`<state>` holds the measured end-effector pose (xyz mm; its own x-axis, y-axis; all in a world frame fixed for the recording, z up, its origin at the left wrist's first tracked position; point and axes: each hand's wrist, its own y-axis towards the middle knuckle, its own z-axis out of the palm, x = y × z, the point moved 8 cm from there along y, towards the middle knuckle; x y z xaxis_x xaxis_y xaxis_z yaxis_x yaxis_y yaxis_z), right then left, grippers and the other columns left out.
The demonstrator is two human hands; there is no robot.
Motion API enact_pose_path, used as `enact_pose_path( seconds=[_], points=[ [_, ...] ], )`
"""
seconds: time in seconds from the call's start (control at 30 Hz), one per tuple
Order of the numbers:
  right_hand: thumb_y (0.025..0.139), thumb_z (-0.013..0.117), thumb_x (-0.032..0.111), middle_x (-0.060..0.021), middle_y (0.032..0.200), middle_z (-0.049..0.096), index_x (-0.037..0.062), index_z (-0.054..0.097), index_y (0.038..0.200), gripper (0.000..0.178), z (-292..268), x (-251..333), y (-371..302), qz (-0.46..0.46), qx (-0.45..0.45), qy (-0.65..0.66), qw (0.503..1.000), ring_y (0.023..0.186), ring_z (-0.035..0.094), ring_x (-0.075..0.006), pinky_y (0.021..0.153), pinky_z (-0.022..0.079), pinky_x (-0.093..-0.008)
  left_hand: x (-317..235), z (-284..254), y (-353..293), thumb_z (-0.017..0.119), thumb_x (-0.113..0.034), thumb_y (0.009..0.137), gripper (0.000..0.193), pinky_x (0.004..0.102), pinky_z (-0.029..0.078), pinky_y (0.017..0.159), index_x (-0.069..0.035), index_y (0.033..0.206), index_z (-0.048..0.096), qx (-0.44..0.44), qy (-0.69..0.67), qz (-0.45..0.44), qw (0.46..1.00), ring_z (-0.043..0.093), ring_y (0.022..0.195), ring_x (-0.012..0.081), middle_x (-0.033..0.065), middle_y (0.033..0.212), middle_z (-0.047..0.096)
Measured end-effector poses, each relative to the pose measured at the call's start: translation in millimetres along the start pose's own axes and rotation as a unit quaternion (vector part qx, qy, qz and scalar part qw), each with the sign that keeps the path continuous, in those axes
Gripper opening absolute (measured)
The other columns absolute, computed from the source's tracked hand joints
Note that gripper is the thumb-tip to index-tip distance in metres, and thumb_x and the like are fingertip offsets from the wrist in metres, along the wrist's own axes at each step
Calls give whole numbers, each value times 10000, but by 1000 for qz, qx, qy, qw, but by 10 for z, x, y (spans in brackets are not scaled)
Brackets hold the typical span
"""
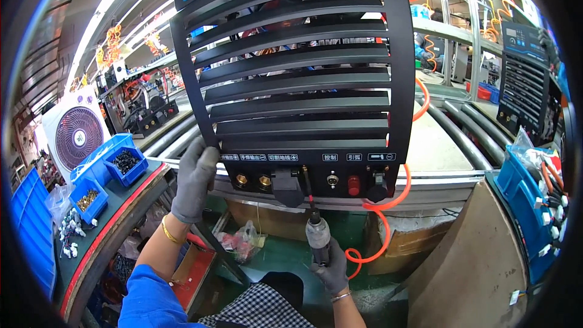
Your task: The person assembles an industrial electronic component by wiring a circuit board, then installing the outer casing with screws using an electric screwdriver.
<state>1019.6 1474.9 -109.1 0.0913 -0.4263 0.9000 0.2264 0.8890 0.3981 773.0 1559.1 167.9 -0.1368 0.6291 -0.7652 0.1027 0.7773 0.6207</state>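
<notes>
A black welding machine (297, 127) with a slatted front stands upright before me on the conveyor. Brass sockets (242, 180), a black flap cover (285, 187) and a red knob (354, 184) line its lower front. My left hand (195, 179), in a grey glove, is closed on the panel's lower left edge, the fingertips partly hidden. Below the panel, my gloved right hand (331, 268) wraps round a power screwdriver (318, 240). Its long bit (308, 185) points up at the lower front, beside the flap cover; whether a screw sits at the tip I cannot make out.
Blue bins (126, 164) of small parts and a white fan (78, 130) stand left. An orange coiled hose (385, 225) hangs beside the screwdriver. Conveyor rollers (458, 133) run behind. At right are a blue crate (528, 200) of wired connectors and another slatted machine (523, 88).
</notes>
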Motion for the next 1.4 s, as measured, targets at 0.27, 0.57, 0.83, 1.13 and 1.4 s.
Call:
enact_pose_path(
  seconds=[0.27, 0.57, 0.83, 1.13, 1.4],
  points=[
    [572, 860, 142, -103, 1161, 642, -16, 516, 1297, 818, 85, 109, 83, -7, -3, -50, 999, 1050, 607, -180, 918, 500, -339, 190, -2, 126, 609, -553, 926, 517, 196, 280, 462, -48, 1033, 637, 75, 2, 5, 997, 372, 524, 8, -82, 654, 461],
    [593, 827, 102, -83, 1138, 633, -3, 518, 1302, 781, 160, 108, 115, -28, -12, -14, 999, 1010, 594, -163, 893, 496, -321, 168, 6, 109, 609, -581, 914, 547, 201, 280, 467, -49, 1033, 642, 80, 15, -3, 997, 380, 529, 12, -76, 654, 462],
    [619, 725, 72, -21, 972, 600, 11, 532, 1264, 676, 185, 259, 143, -76, -40, -7, 996, 808, 568, -112, 738, 497, -278, 147, 17, 125, 596, -553, 932, 488, 211, 266, 449, -66, 937, 591, 84, 18, 5, 996, 362, 505, 23, -69, 622, 440],
    [615, 736, 41, -70, 1133, 617, 6, 521, 1292, 712, 226, 313, 162, -65, -36, 11, 997, 1029, 595, -172, 902, 486, -319, 150, -11, 83, 589, -593, 921, 601, 204, 289, 438, -37, 1149, 578, 130, -10, -49, 990, 380, 521, 33, -59, 714, 474],
    [582, 935, 331, -72, 1169, 610, 9, 500, 1325, 919, 211, 347, 176, -122, -29, 38, 991, 1042, 596, -182, 916, 484, -329, 416, -233, -179, 535, -258, 982, 359, 219, 383, 500, -24, 1254, 517, 91, -285, -227, 927, 382, 552, 80, -7, 841, 505]
  ],
)
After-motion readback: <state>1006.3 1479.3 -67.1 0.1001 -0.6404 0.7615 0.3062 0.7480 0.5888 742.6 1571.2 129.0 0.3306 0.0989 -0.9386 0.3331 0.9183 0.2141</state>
